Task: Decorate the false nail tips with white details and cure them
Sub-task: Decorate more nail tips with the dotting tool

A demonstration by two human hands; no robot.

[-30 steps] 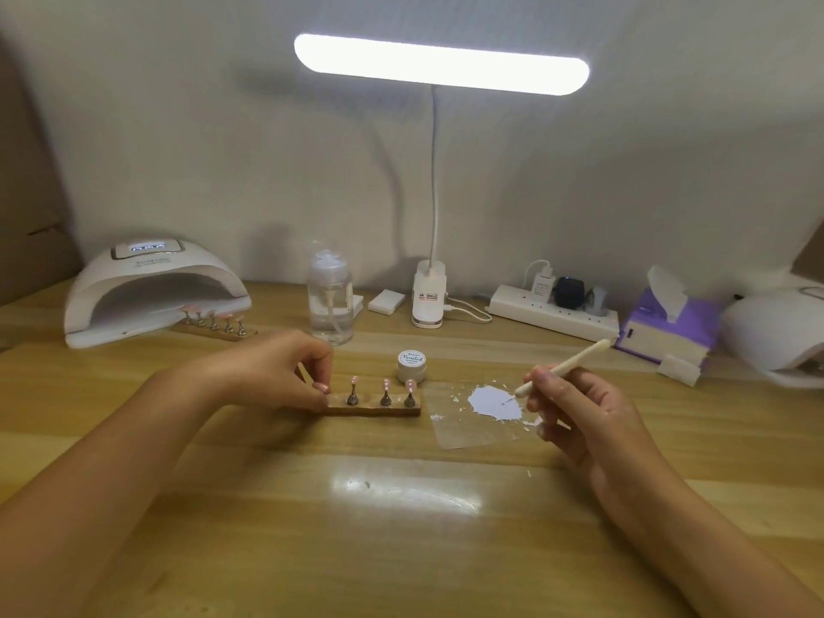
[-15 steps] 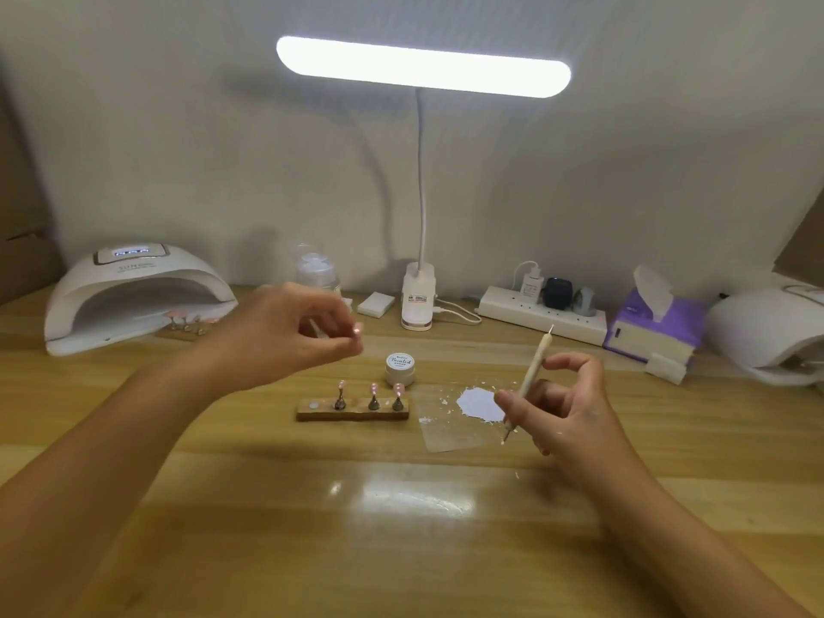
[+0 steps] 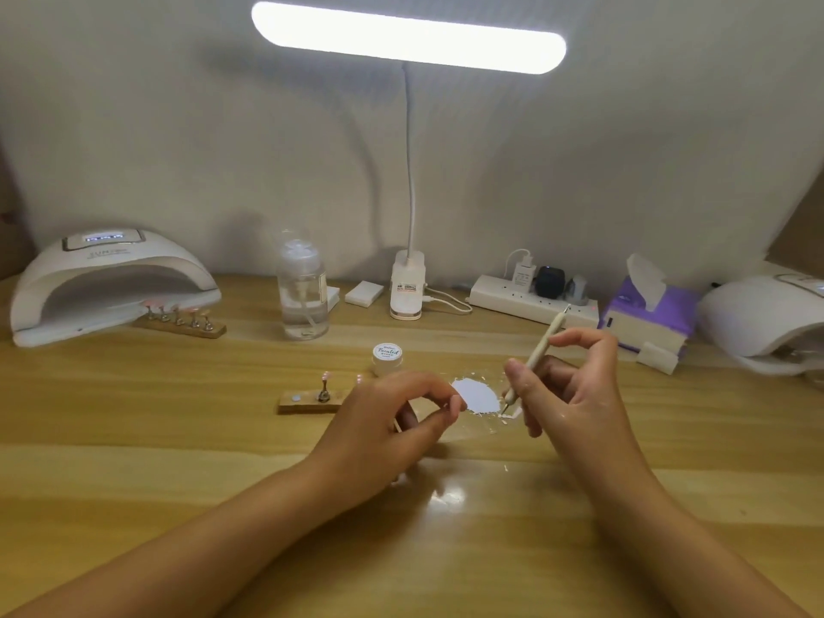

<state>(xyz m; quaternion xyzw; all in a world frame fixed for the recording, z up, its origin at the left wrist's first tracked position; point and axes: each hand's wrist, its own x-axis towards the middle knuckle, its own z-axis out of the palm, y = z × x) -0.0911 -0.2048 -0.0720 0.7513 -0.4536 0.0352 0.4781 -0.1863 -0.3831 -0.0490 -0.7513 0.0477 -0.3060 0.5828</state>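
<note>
Wooden table (image 3: 133, 439), lit from above by a clip-on desk lamp (image 3: 408, 35) at the back wall.

L hand (image 3: 392, 421) hovers mid-table w/ thumb & forefinger pinched together and the other fingers curled under. It pinches something thin, but only a pale sliver (image 3: 397, 425) shows below the thumb, too small to name.

R hand (image 3: 566, 385) grips a dotting pen (image 3: 537, 350) between thumb & fingers, shaft tilted back to the right, point down at the right edge of a white gel smear (image 3: 475, 394). Can't tell if the point touches it.

Just left of the L hand lies a wooden holder strip (image 3: 307, 401). Its leftmost spot shows a bare disc, and next to that 1 pink nail tip (image 3: 324, 377) stands upright on its little stand. Another pink tip (image 3: 359, 379) peeks out at the L knuckles, and the rest of the strip is hidden behind the hand.

A small jar (image 3: 387, 356) labelled "Painted" sits just behind the strip.

Far left, a white UV nail lamp (image 3: 107, 287) w/ its display lit. A 2nd strip (image 3: 183, 321) carrying a row of pink tips lies at its mouth, partly under the arch.

Along the back there's a clear pump bottle (image 3: 303, 296), a power strip (image 3: 530, 298) w/ plugs in it, and a purple tissue pack (image 3: 646, 314). Another white lamp unit (image 3: 767, 318) sits far right.
</note>
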